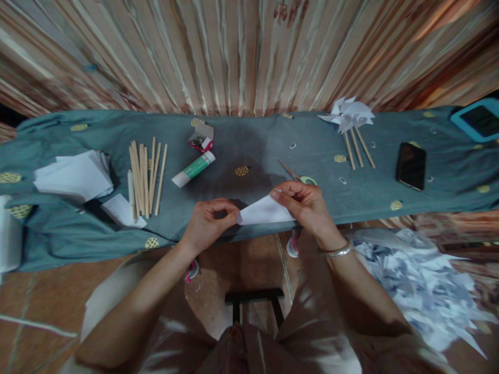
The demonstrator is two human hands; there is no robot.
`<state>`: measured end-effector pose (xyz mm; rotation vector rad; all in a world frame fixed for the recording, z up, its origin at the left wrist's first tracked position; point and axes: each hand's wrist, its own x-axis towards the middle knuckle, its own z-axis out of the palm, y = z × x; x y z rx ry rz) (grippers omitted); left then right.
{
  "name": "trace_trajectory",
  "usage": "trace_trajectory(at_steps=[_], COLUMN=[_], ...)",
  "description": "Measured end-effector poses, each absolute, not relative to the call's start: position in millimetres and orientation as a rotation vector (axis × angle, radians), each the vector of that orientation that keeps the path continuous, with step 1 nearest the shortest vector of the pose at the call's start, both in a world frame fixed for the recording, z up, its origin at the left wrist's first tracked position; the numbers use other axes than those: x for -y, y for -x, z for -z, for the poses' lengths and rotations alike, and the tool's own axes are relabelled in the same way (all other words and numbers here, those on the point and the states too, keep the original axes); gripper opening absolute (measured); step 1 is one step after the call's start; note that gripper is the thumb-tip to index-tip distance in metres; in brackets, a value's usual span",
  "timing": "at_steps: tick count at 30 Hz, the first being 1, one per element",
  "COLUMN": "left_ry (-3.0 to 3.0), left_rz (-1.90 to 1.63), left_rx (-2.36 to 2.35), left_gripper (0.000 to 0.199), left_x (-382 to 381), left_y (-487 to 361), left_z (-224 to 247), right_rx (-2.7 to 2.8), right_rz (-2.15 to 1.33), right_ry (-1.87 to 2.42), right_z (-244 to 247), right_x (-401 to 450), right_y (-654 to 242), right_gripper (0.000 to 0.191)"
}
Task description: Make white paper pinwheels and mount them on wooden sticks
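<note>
A folded sheet of white paper (pixel 264 211) is stretched between my two hands, just above the near edge of the cloth-covered table. My left hand (pixel 213 222) pinches its narrow left corner between thumb and fingertips. On the other side my right hand (pixel 306 206), with a silver bangle at the wrist, grips the paper's upper right edge. Right behind that hand lies a pair of scissors (pixel 307 180), its blades pointing away and part of the handles hidden by my fingers. A green and white glue stick (pixel 194 169) rests beyond my left hand.
Wooden sticks (pixel 144 179) and a stack of white paper (pixel 76 175) lie at left. A small open box of metal pins (pixel 201 139) sits at the back. Paper pinwheels (pixel 351 115) on sticks and a phone (pixel 411 166) are at right. A heap of cut paper (pixel 421 280) is below right.
</note>
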<state>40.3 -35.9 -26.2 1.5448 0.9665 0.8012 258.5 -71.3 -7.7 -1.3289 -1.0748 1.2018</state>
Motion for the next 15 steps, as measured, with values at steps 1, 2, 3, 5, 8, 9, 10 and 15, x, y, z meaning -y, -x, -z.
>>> trace_trajectory(at_steps=[1,2,3,5,8,9,10,15], left_ry=[-1.544,-1.546,-1.548,-1.550,-1.539,-1.523,-1.500,-1.393], left_rz=[-0.799,-0.799,-0.801,-0.792,-0.780,-0.792,-0.814,-0.810], left_rx=[-0.969,-0.971,-0.975,-0.993,-1.048,-1.075,-1.099,-1.032], left_gripper=[0.015,0.015,0.015,0.015,0.015,0.016,0.017,0.030], left_x=[35.8,35.6,35.2,33.9,30.4,29.4,28.6,32.2], left_y=[-40.1,-39.8,-39.2,-37.4,-34.5,-34.1,-34.3,-44.5], left_z=[26.3,26.4,26.2,25.6,24.2,23.8,23.5,23.3], right_rx=[1.069,1.064,1.061,1.040,0.967,0.950,0.945,1.037], right_rz=[-1.201,-1.198,-1.198,-1.200,-1.190,-1.188,-1.194,-1.344], right_ry=[1.327,1.326,1.326,1.338,1.373,1.379,1.380,1.305], right_z=[7.8,7.8,8.0,8.2,8.6,8.9,9.2,12.7], right_x=[71.2,71.2,71.1,70.9,70.3,70.0,69.7,69.3], right_y=[-259.1,-260.1,-261.5,-265.6,-272.2,-273.1,-272.8,-256.2], right_gripper=[0.028,0.027,0.026,0.026,0.029,0.030,0.031,0.029])
